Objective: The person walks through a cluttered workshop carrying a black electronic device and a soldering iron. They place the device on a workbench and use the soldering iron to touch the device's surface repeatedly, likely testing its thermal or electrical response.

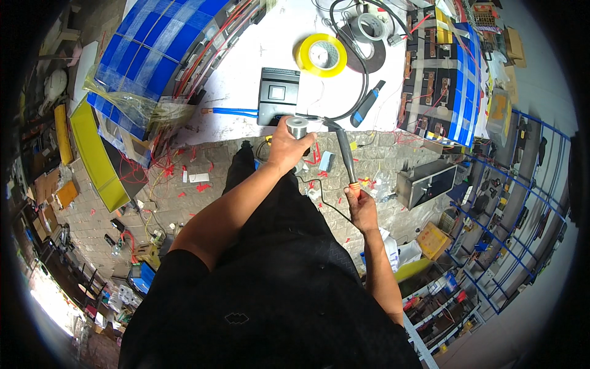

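My left hand (287, 147) is closed around a spool of solder wire (297, 127) at the front edge of the white worktable (233, 80). In my right hand (362, 212), the fingers grip the orange end of a soldering iron (346, 154). Its dark handle points up and away, and its head lies at the table edge, just right of the spool. Behind the spool sits a black box-shaped device (278, 92) with a small square window. Two thick blue wires (235, 112) run out to its left, ending in bare copper. Contact between the iron's tip and any wire is too small to tell.
A yellow tape roll (321, 55), a grey tape roll (368, 27) and a blue-black utility knife (368, 104) lie on the table, with a black cable looping between them. Blue-wrapped battery packs (150, 46) flank both sides. Red wire scraps and a metal box (425, 183) are on the floor.
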The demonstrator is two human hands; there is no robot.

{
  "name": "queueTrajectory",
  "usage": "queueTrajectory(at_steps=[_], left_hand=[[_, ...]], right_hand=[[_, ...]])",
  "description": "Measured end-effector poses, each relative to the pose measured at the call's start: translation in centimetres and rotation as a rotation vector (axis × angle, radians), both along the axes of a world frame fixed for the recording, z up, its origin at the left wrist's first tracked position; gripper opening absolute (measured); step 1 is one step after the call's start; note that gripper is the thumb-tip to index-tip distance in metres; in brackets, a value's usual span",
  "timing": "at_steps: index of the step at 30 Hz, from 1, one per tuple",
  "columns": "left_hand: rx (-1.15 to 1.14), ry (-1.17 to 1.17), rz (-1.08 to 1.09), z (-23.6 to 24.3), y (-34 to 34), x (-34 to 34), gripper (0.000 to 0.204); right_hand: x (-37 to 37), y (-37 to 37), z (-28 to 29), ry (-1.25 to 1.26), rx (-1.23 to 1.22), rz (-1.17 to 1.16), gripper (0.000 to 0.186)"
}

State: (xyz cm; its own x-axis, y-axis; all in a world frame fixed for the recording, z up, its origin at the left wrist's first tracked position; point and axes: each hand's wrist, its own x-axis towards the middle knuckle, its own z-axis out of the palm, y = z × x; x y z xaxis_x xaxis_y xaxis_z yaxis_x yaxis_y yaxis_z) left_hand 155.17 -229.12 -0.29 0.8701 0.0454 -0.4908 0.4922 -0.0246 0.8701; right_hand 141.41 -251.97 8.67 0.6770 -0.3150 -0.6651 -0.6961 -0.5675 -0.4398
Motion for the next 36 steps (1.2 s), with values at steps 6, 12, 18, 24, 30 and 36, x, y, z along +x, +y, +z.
queueTrajectory(at_steps=[6,12,18,24,30,36], left_hand=[[-0.030,-0.013,0.001,-0.7,-0.2,-0.2,0.054],[-0.030,0.008,-0.011,-0.8,-0.3,-0.1,0.055],[-0.008,0.008,-0.010,0.1,-0.2,0.1,0.054],[-0.009,0.020,-0.014,-0.1,-0.2,0.0,0.054],[-0.064,-0.005,0.025,0.0,0.0,-0.2,0.055],[-0.035,0.003,0.013,1.3,1.9,-0.8,0.057]], right_hand=[[-0.4,-0.3,-0.5,-0.016,0.018,-0.001,0.051],[-0.5,-0.5,-0.8,-0.006,-0.009,0.010,0.051],[-0.2,-0.2,-0.3,-0.007,-0.002,0.006,0.051],[-0.4,-0.3,-0.5,-0.001,-0.017,0.008,0.051],[-0.6,-0.5,-1.0,-0.011,-0.020,0.018,0.051],[-0.5,-0.6,-0.9,0.021,0.007,-0.013,0.050]])
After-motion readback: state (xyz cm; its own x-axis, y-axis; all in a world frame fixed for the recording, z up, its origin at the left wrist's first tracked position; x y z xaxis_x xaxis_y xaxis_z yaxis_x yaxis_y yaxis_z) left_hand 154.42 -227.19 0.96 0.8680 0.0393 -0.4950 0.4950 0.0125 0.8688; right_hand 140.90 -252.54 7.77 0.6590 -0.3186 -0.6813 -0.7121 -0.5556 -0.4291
